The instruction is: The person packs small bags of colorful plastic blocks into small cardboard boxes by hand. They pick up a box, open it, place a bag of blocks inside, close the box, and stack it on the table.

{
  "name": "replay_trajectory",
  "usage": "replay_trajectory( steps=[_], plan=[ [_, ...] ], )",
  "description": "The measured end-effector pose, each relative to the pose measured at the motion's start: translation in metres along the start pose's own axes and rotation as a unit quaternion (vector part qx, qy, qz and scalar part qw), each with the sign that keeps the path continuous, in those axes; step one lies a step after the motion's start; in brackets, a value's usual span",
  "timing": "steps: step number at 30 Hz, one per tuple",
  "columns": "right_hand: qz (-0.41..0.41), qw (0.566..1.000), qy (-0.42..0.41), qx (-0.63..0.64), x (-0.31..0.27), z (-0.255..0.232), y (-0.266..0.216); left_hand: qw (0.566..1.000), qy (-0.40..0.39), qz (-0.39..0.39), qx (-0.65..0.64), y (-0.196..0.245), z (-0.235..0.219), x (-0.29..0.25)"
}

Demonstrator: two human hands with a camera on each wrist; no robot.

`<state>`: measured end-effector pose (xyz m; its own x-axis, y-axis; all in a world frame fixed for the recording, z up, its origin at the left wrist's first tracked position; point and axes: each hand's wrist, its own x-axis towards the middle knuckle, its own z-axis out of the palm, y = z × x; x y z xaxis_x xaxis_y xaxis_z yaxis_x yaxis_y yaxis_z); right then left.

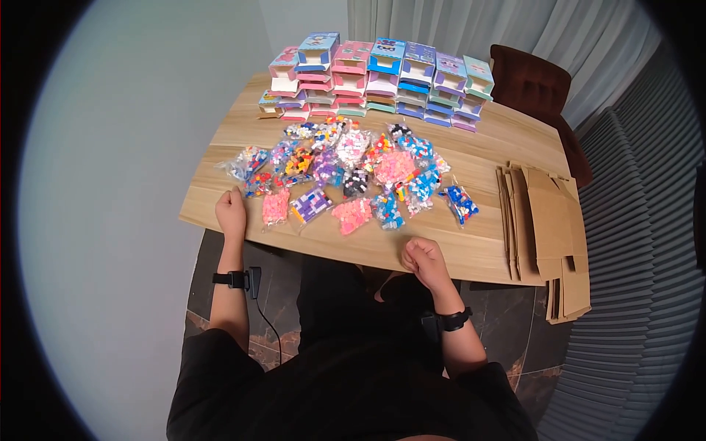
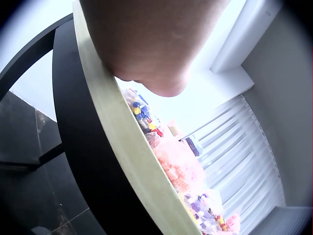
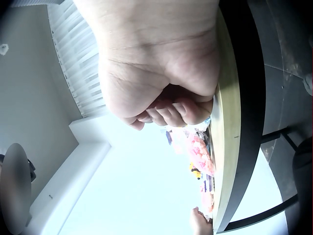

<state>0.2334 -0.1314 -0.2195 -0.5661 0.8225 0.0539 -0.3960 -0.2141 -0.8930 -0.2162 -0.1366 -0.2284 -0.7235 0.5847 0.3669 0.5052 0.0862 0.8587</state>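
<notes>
Both hands rest at the table's near edge, curled into fists with nothing seen in them. My left hand (image 1: 231, 214) lies left of a bag of pink pieces (image 1: 276, 207); in the left wrist view the hand (image 2: 146, 49) hides its own fingers. My right hand (image 1: 425, 262) is below a bag of blue and white pieces (image 1: 387, 212); the right wrist view shows the hand (image 3: 161, 73) with fingers folded toward the palm. Many clear bags of small coloured pieces, among them a purple and white one (image 1: 311, 205), lie mid-table. Neither hand touches a bag.
Stacked small open boxes (image 1: 387, 57) line the table's far side. Flattened brown cardboard (image 1: 548, 213) lies at the right edge, partly overhanging. A dark red chair (image 1: 531, 81) stands behind the far right corner. A bag of blue pieces (image 1: 462, 204) lies apart at the right.
</notes>
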Motion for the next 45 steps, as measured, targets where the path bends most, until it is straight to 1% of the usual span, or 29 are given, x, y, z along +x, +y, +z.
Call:
replay_trajectory(
  steps=[11, 18, 33, 39, 45],
  plan=[
    [0.007, 0.999, -0.008, 0.031, 0.002, 0.0, -0.001, 1.0, -0.007, -0.001, 0.018, -0.004, 0.002, 0.001],
    [0.01, 1.0, -0.001, 0.011, 0.002, 0.001, -0.003, 0.999, -0.004, 0.006, 0.038, 0.001, 0.0, 0.0],
    [0.011, 1.0, 0.008, -0.024, 0.005, 0.009, -0.005, 0.996, -0.003, -0.028, 0.09, 0.009, -0.002, -0.001],
    [0.017, 1.0, 0.012, -0.02, 0.004, 0.009, -0.005, 0.996, -0.002, -0.019, 0.087, 0.013, -0.004, -0.002],
    [0.016, 0.999, 0.018, -0.028, 0.007, 0.011, -0.006, 0.996, -0.009, -0.027, 0.085, 0.012, -0.004, -0.002]
  ],
)
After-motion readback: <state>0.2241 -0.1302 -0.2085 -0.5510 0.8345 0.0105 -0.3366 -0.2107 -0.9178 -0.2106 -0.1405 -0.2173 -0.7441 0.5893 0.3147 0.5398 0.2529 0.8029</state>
